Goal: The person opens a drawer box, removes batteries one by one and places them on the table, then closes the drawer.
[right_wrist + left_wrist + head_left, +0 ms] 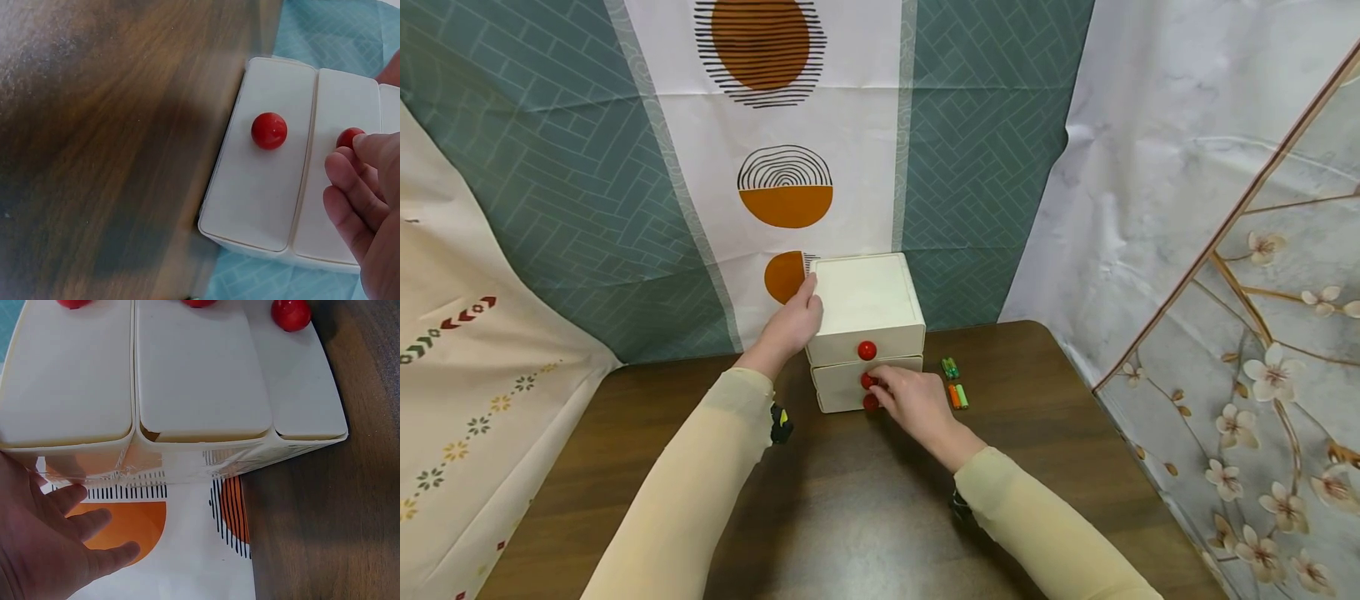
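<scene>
A small white cabinet (868, 292) with three stacked drawers stands on the table against the hanging cloth. Each drawer front bears a round red knob. My right hand (917, 404) pinches the middle knob (349, 136) between thumb and index finger, with its other fingers bent in front of the drawer. The bottom knob (269, 130) is free of the hand. Against the cabinet's upper left side rests my left hand (792, 327), the thumb at the top edge. Its fingers (94, 524) extend along that side. The middle drawer front (200, 375) seems to stand slightly forward.
To the right of the cabinet lie green batteries (951, 368) and, nearer, an orange and light green pair (958, 396). The brown wooden table (850, 517) extends toward me. Patterned cloths (985, 167) hang behind and on both sides.
</scene>
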Demonstrator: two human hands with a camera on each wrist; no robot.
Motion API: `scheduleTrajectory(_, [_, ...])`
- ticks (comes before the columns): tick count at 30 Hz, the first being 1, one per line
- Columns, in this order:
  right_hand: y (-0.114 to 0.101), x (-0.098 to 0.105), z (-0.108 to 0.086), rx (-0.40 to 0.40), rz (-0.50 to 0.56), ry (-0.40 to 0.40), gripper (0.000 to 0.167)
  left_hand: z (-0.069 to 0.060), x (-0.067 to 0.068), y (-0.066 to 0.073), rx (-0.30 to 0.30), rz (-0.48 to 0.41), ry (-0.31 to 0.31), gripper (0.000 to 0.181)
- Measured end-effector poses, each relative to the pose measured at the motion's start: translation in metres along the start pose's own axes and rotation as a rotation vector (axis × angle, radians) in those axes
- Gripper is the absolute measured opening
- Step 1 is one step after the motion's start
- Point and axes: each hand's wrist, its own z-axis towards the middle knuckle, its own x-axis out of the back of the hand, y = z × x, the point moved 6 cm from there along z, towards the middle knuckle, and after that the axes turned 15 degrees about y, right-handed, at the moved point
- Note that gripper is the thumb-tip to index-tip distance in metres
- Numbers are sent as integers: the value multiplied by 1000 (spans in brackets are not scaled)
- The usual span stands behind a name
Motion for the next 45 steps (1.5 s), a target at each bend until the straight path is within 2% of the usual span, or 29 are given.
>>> scheduleTrajectory(6, [1, -2, 2, -47, -5, -27, 16, -1, 1, 1, 3, -4, -6, 68])
scheduleTrajectory(28, [0, -2, 1, -70, -1, -21, 18, 1, 1, -1, 3, 13, -8, 69])
scheduleTrajectory(36, [1, 3, -5, -71, -19, -10, 27, 1, 0, 0, 1, 16, -15, 69])
scheduleTrajectory(45, [7, 3, -14, -114, -15, -26, 21, 0, 1, 0, 10, 11, -17, 69])
